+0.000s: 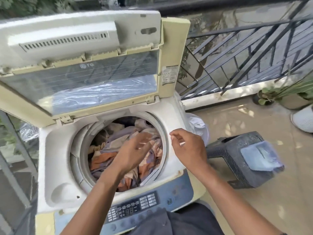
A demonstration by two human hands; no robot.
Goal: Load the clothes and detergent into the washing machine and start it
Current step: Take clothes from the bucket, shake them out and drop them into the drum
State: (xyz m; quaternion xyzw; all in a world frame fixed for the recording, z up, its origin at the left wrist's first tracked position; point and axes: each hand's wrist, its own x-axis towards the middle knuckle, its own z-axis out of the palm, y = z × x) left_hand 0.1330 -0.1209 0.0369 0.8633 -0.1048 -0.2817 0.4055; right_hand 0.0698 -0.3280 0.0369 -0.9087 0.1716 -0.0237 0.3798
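A cream top-loading washing machine (57, 160) stands in front of me with its folding lid (81, 53) raised. Its drum is filled with a pile of orange, lilac and beige clothes (108, 150). My left hand (133, 150) hovers over the pile with its fingers spread and blurred, holding nothing. Over the drum's right rim is my right hand (188, 146), fingers loosely curled and apart, also with nothing in it. The blue control panel (135, 207) with a lit display lies along the near edge. No detergent container can be made out.
A dark woven plastic stool (237, 158) stands right of the machine with a pale blue plastic piece (260, 156) on it. A white basket (199, 128) sits behind the machine's right side. A black metal railing (254, 53), potted plants (284, 95) and a white shoe (303, 119) are further right.
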